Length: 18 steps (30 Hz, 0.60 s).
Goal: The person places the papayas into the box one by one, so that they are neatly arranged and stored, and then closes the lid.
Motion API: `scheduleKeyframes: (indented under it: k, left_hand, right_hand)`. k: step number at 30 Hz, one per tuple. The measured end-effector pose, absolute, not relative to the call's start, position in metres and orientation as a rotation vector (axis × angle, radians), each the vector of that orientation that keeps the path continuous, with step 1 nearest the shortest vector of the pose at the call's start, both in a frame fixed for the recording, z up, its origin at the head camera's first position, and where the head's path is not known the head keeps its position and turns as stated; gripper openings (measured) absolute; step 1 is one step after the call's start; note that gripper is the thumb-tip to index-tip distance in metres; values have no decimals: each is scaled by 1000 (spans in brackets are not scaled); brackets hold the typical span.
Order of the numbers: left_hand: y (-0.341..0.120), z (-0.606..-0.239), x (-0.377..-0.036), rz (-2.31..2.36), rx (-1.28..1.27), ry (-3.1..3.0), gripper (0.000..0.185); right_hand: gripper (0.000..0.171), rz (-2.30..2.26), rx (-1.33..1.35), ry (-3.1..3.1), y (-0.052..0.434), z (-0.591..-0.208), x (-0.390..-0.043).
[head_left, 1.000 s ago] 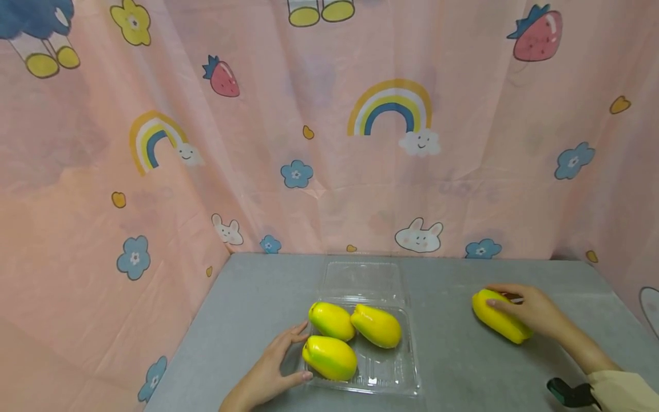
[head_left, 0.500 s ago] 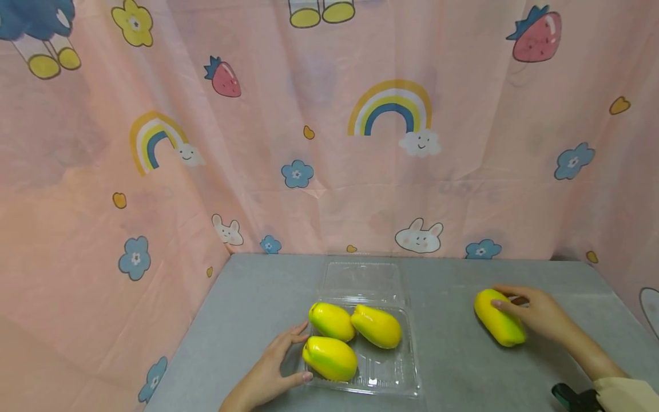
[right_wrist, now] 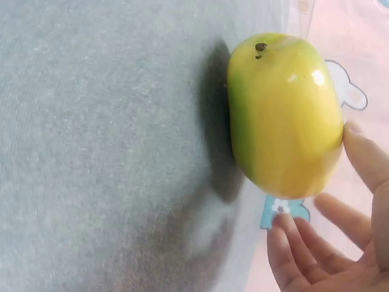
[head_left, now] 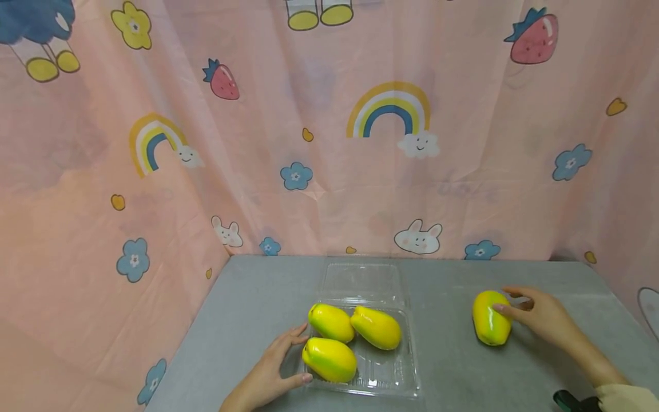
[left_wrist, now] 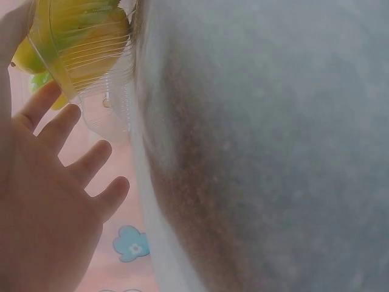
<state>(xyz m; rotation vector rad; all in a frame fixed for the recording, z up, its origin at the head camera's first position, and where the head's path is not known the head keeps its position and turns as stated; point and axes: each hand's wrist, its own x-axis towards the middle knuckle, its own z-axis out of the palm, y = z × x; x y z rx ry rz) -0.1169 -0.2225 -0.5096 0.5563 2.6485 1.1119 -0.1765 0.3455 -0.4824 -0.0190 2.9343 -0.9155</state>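
Observation:
Several glossy yellow-green papayas are in view. Three papayas [head_left: 329, 359] lie in a clear plastic clamshell box [head_left: 396, 372] whose lid [head_left: 360, 280] is folded back flat. At the box's left side is my left hand [head_left: 268, 366], fingers spread, with fingertips and thumb right at the rim. In the left wrist view the ribbed box wall [left_wrist: 100, 61] stands just above the left fingertips. Over on the right, another papaya [head_left: 491, 320] sits on the table. The thumb of my right hand [head_left: 543, 315] touches its right side; the fingers stay loosely bent at its edge, not wrapped round it.
Grey table [head_left: 448, 366] stretches between the box and the right-hand papaya. A pink patterned curtain [head_left: 329, 212] hangs behind and at both sides. Near the right cuff [head_left: 625, 397] is a dark wrist strap [head_left: 571, 402].
The right-hand papaya has turned from slanting to nearly lengthwise, its near end swinging left. My right hand has shifted slightly right along it. The left hand and the box have stayed put.

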Motion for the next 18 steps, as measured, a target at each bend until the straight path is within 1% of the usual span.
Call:
scheduleKeyframes:
  k: [3, 6, 8, 11, 18]
  left_hand:
    - [-223, -510, -116, 1111, 563, 2656, 68]
    - [-223, -510, -116, 1110, 564, 2665, 67]
    - [-223, -510, -116, 1107, 559, 2670, 68]
    - [-222, -511, -115, 1102, 550, 2674, 69]
    - [-222, -512, -116, 1120, 558, 2672, 67]
  right_hand:
    - [72, -986, -107, 2940, 343, -483, -175]
    - [58, -1025, -215, 2967, 343, -485, -175]
    - [51, -1021, -240, 2990, 342, -486, -174]
    - [51, -1003, -209, 2997, 340, -488, -174]
    - [57, -1033, -166, 2956, 339, -490, -173]
